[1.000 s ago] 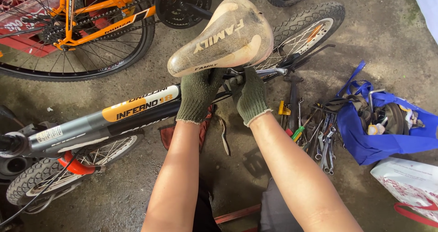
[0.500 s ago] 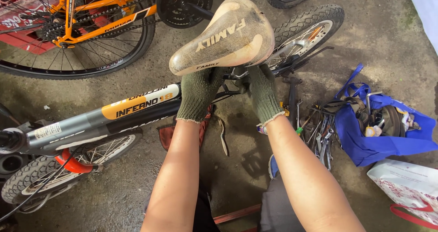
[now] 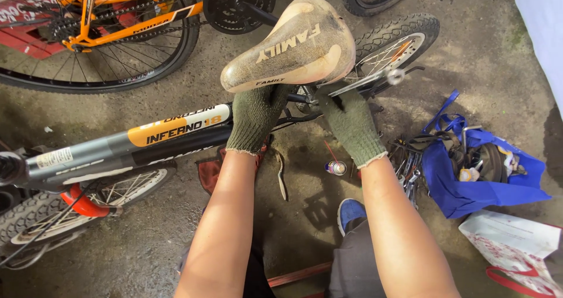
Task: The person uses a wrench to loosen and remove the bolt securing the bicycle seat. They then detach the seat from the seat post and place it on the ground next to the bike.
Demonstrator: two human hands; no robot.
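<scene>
A worn beige bicycle saddle [image 3: 293, 46] sits on a small grey and black bicycle [image 3: 117, 145] with an orange-yellow label. My left hand [image 3: 255, 113], in a green knit glove, is closed around the seat post just under the saddle's nose. My right hand [image 3: 349, 122], gloved the same way, grips a silver wrench [image 3: 369, 81] at the clamp below the saddle's rear. The wrench handle points up and right toward the rear wheel [image 3: 399, 37]. The clamp itself is hidden by the saddle and my hands.
An orange bicycle [image 3: 117, 22] lies at the upper left. On the concrete floor are a small spray can [image 3: 336, 167], loose tools [image 3: 407, 163], an open blue bag [image 3: 469, 169] and a white bag [image 3: 516, 245]. My blue shoe [image 3: 352, 213] is below the can.
My right hand has moved away from the left, to the right, and the wrench handle now shows swinging out toward the rear wheel. The left hand stays under the saddle.
</scene>
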